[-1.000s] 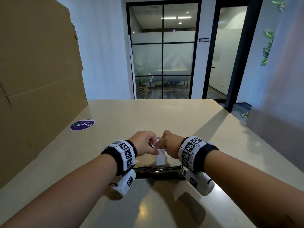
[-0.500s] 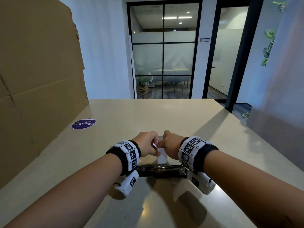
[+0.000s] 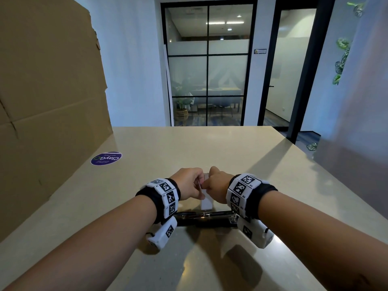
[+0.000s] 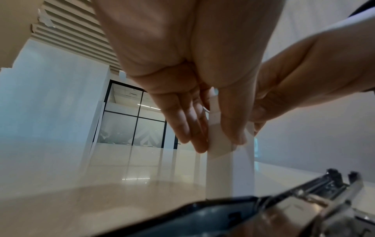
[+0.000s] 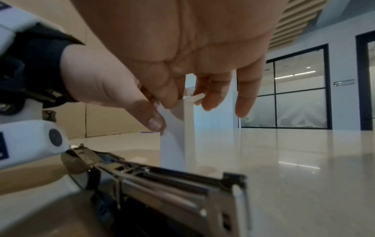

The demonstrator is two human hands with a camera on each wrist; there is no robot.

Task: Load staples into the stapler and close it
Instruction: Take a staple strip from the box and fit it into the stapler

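A small white staple box (image 3: 206, 203) stands upright on the table just behind the stapler (image 3: 205, 217). The black and metal stapler lies open, its staple channel (image 5: 172, 184) exposed. My left hand (image 3: 189, 183) grips the box near its top, fingers on one side and thumb on the other (image 4: 219, 141). My right hand (image 3: 216, 183) pinches a white flap at the top of the box between thumb and forefinger (image 5: 182, 102). What the box holds is hidden.
A large cardboard sheet (image 3: 48, 101) stands along the table's left side. A round purple sticker (image 3: 106, 158) lies on the beige table (image 3: 210, 148) beyond my left hand. Glass doors are behind the far edge.
Both hands stay on the white box and have shifted only slightly. The stapler has not moved.
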